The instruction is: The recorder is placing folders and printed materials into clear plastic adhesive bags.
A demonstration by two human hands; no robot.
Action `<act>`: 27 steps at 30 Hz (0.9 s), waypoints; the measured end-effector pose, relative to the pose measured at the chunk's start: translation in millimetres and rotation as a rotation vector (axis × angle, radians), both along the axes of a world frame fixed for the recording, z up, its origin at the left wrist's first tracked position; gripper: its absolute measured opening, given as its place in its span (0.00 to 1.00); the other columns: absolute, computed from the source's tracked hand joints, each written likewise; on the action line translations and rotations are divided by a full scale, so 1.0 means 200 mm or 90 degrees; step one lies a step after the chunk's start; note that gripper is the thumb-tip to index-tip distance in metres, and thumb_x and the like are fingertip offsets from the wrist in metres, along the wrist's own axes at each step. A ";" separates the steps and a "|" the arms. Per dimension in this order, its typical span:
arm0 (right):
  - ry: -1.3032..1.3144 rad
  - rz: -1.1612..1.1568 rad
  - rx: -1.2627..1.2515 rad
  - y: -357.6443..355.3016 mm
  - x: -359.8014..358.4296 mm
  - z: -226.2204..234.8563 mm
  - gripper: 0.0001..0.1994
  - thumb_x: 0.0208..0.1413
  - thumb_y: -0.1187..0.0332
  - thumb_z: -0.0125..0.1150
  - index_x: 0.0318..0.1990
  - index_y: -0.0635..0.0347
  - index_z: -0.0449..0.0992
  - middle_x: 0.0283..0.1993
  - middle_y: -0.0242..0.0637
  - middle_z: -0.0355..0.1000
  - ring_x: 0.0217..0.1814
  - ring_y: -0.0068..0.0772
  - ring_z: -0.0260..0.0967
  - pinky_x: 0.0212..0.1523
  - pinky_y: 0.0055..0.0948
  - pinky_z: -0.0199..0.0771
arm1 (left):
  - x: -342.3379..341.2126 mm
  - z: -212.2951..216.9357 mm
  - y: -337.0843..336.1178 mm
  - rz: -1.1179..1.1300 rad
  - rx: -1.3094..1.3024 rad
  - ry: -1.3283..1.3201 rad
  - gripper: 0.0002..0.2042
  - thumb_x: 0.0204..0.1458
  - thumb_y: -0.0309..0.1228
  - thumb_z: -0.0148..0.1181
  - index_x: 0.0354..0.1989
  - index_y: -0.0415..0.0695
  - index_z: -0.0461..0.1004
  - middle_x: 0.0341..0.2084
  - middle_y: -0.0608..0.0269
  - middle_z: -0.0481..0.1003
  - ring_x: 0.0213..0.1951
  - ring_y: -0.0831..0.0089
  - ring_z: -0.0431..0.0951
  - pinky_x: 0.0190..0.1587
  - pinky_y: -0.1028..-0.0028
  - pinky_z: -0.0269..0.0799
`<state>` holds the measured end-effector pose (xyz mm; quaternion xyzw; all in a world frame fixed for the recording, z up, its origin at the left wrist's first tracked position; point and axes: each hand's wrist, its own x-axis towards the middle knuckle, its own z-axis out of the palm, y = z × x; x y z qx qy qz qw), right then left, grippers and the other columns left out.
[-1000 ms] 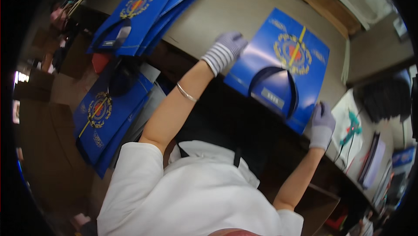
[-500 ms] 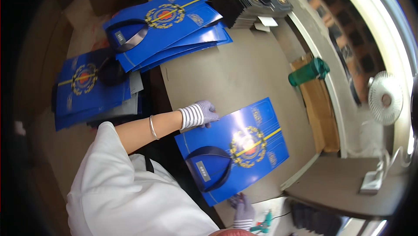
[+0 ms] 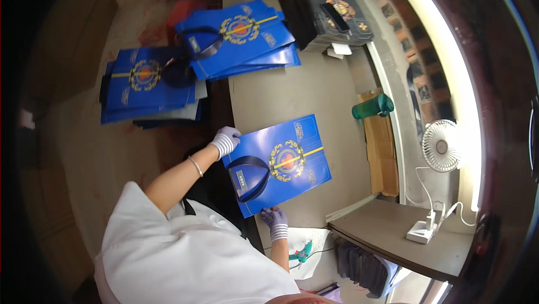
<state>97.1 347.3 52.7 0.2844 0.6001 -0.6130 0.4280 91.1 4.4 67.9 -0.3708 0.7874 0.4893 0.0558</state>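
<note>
A flat blue paper bag [image 3: 264, 141] lies tilted on the brown table, its dark ribbon handle [image 3: 266, 183] toward me. A yellow stripe and a round wreath emblem run across its front. My left hand [image 3: 226, 140], in a purple-grey glove with a striped cuff, closes on the bag's upper left corner. At the lower edge, my right hand [image 3: 275, 220], gloved alike, has its bent fingers on the bag; their undersides are hidden. Below the right hand, a green glue gun [image 3: 303, 252] rests on a white sheet [image 3: 320, 239].
Blue bags lie in a far stack [image 3: 247, 51] and a left stack [image 3: 126, 99]. Black bags [image 3: 314, 17] bearing a phone [image 3: 335, 17] stand at the back. Along the right are a green bottle [image 3: 371, 106], cardboard [image 3: 383, 161], a white fan [image 3: 442, 145] and a power strip [image 3: 421, 231].
My whole view has shifted. Along the bag's upper edge, my left hand has moved to the near corner. My right hand has come against the lower edge.
</note>
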 end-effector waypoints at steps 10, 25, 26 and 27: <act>0.242 0.323 0.017 -0.87 -0.16 0.21 0.13 0.51 0.70 0.49 0.43 0.66 0.69 0.36 0.42 0.74 0.34 0.30 0.72 0.35 0.26 0.72 | -0.27 0.88 -1.56 -0.103 -0.176 0.319 0.14 0.45 0.22 0.56 0.42 0.33 0.72 0.40 0.55 0.75 0.43 0.69 0.74 0.49 0.74 0.66; 1.033 -0.111 0.934 -0.14 -0.22 1.91 0.01 0.41 0.74 0.57 0.24 0.57 0.71 0.23 0.38 0.69 0.24 0.37 0.70 0.26 0.31 0.69 | -1.49 0.26 -2.37 -0.410 -0.485 0.168 0.10 0.47 0.26 0.49 0.35 0.40 0.76 0.30 0.56 0.75 0.32 0.67 0.74 0.38 0.72 0.70; 1.001 -0.081 0.975 0.12 -0.11 2.04 0.04 0.43 0.71 0.60 0.23 0.57 0.71 0.21 0.38 0.69 0.24 0.37 0.70 0.27 0.30 0.70 | -1.50 0.27 -2.32 -0.391 -0.431 0.220 0.10 0.48 0.26 0.49 0.35 0.39 0.75 0.30 0.57 0.75 0.33 0.68 0.74 0.39 0.72 0.69; 0.938 -0.183 0.951 0.15 -0.05 2.25 0.05 0.47 0.67 0.59 0.26 0.58 0.73 0.21 0.40 0.69 0.24 0.38 0.71 0.28 0.31 0.70 | -1.47 0.31 -2.38 -0.353 -0.390 0.256 0.10 0.48 0.25 0.49 0.35 0.38 0.75 0.31 0.58 0.75 0.33 0.69 0.73 0.39 0.73 0.69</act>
